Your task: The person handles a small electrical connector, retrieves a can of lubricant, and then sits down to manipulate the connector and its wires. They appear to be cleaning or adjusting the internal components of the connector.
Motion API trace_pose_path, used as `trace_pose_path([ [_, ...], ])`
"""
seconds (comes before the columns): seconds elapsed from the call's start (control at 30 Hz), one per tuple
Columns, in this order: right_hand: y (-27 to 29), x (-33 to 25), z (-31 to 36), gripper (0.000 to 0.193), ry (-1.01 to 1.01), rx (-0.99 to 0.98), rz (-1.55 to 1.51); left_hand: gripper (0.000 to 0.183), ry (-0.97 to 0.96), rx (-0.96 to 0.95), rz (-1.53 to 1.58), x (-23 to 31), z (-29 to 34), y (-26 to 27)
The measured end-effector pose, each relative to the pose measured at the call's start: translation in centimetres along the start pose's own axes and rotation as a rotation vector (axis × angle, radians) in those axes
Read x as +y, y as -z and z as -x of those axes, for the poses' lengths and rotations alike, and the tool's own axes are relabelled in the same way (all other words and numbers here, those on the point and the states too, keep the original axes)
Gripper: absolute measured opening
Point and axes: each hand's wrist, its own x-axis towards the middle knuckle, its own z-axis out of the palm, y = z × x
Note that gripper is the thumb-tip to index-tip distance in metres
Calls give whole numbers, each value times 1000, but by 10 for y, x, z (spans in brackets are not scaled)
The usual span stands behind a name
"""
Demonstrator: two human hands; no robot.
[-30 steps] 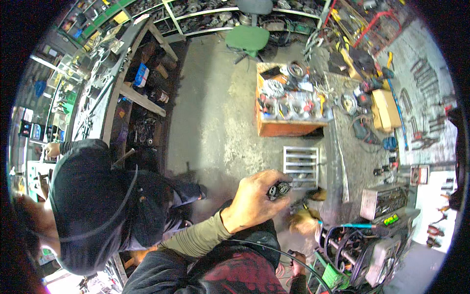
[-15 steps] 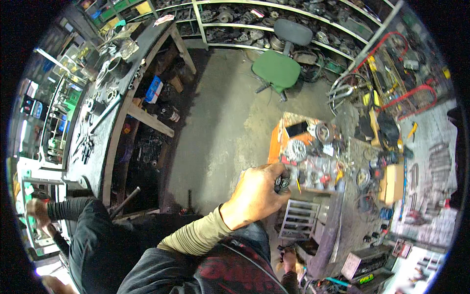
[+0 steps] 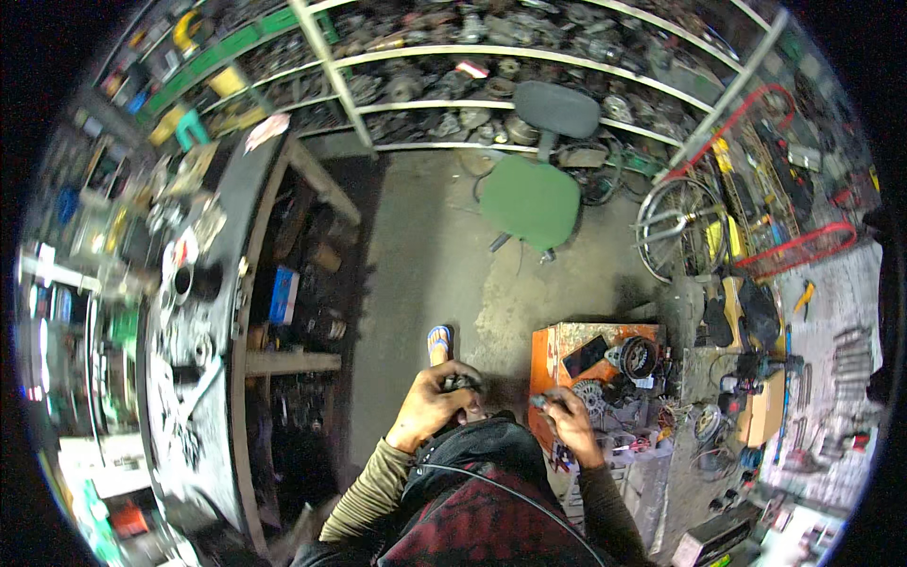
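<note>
My left hand (image 3: 427, 408) is closed around a small dark metal part (image 3: 461, 383), held in front of my body; the fingers cover much of it. To its right, my right hand (image 3: 570, 427) pinches a small grey piece (image 3: 540, 401) whose kind I cannot make out. The two hands are apart. Beyond and beside my right hand is an orange cabinet (image 3: 542, 364) with a scuffed top. On it lie a black phone (image 3: 586, 355), a round dark metal housing (image 3: 635, 357) and a finned silver housing (image 3: 590, 393).
A green-seated swivel chair (image 3: 529, 200) stands ahead, before shelves (image 3: 444, 59) full of metal parts. Along the left runs a dark workbench (image 3: 231, 203) with tools and parts. A spoked wheel (image 3: 673, 227) leans at the right, near a cardboard box (image 3: 761, 408). A sandalled foot (image 3: 439, 345) shows on the floor.
My left hand has drawn back left, still holding the dark part. My right hand has risen from low at the right, now with a small grey piece. A dark-clothed person at left has left view.
</note>
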Motion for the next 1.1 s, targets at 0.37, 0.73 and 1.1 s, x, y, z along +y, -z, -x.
trace_pose_path([
  [0.37,-28,-185,-153,26,48,177,-427,28,259,-491,-381,113,-254,34],
  [0.73,69,-186,-234,34,112,760,-270,48,433,-827,-502,154,-437,-86],
  [1.1,49,-167,-188,46,-380,1455,-41,24,-202,-2007,-1070,110,-477,-275],
])
